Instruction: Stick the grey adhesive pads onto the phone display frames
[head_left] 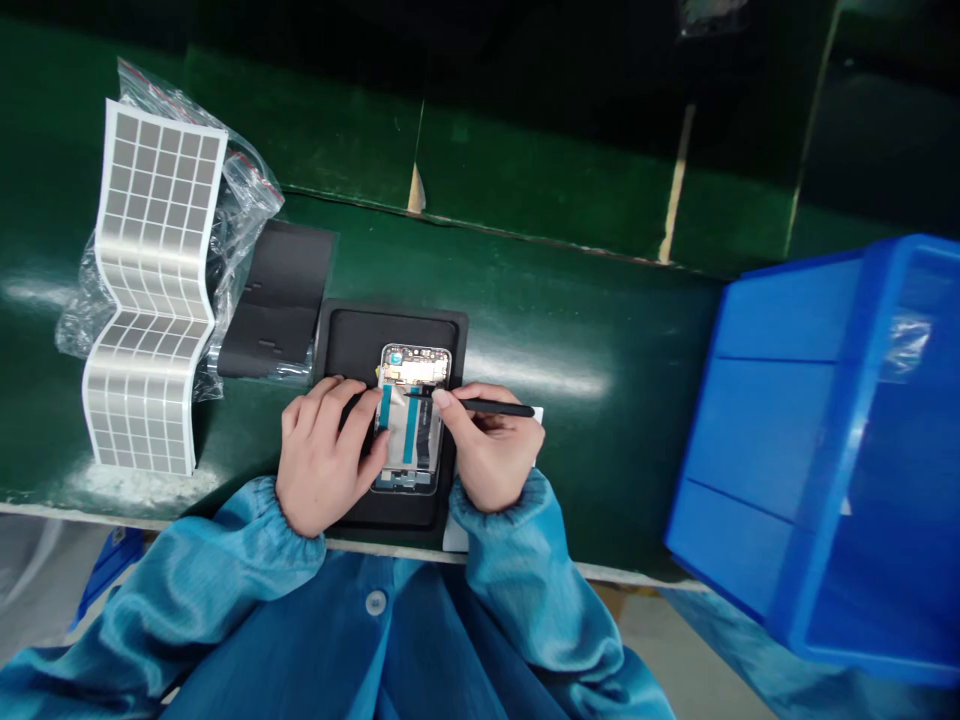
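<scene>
An opened smartphone (pixel 400 425) lies in a black tray (pixel 349 335), its circuit board showing at the top and teal strips across its middle. My left hand (pixel 322 450) rests at the phone's left edge, fingers spread and thumb and fingertips touching it. Pinched between the fingers of my right hand (pixel 495 450) are black tweezers (pixel 499 407). Their thin tip points left over the upper middle of the phone; whether it touches is too small to tell. My right hand partly covers the tray's right edge.
A folded sheet of grey square stickers (pixel 154 260) lies at the left on clear plastic bags (pixel 251 190). Black sheets (pixel 277 300) lie between it and the tray. A large blue bin (pixel 772 420) stands at the right of the green table (pixel 585 400).
</scene>
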